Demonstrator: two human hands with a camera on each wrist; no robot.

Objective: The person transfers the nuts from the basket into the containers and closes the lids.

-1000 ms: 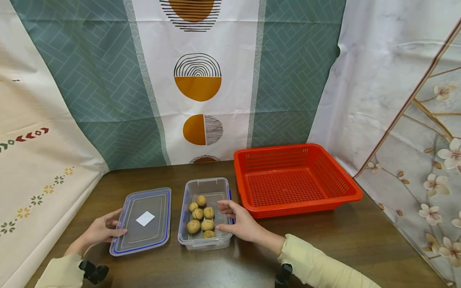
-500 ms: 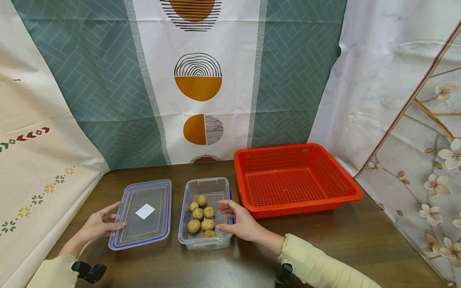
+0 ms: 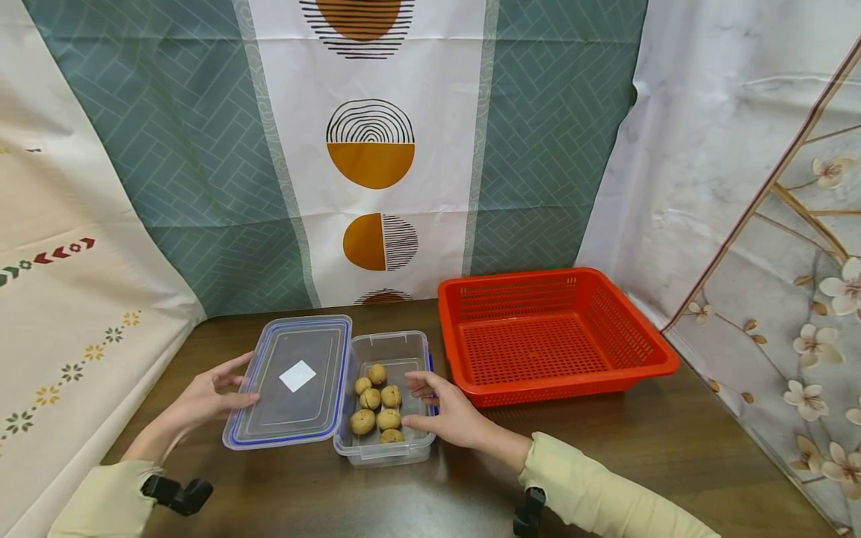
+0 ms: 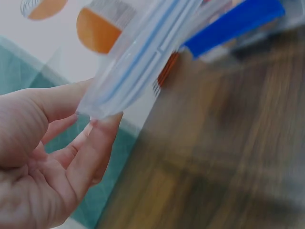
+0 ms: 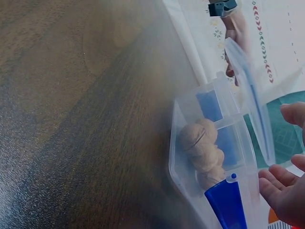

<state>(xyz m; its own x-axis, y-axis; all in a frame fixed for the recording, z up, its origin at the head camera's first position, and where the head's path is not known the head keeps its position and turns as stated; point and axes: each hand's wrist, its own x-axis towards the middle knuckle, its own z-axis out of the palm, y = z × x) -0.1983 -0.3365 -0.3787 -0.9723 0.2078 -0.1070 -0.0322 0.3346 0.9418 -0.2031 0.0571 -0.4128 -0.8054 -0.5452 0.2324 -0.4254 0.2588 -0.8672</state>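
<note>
My left hand [image 3: 205, 403] pinches the left edge of a clear plastic lid [image 3: 309, 411] with a blue seal and a white square label. In the left wrist view the lid's edge sits between thumb and fingers [image 4: 95, 148], above the table. The lid's right edge overlaps the left rim of a clear food container [image 3: 380, 453]. Several walnuts [image 3: 362, 422] lie inside the container. My right hand [image 3: 451, 415] is at the container's right side, its fingertips over the rim, thumb and fingers apart. A blue clip [image 5: 226, 202] hangs on the container's side in the right wrist view.
A red plastic basket [image 3: 558, 390] with slotted walls stands to the right of the container. The brown wooden table [image 3: 303, 493] reaches back to a patterned curtain [image 3: 397, 172]. More patterned cloth [image 3: 74, 299] hangs along the left side.
My left hand has raised the lid from the table and carried it to the right, up to the container's left rim. The right hand and the container have stayed in place.
</note>
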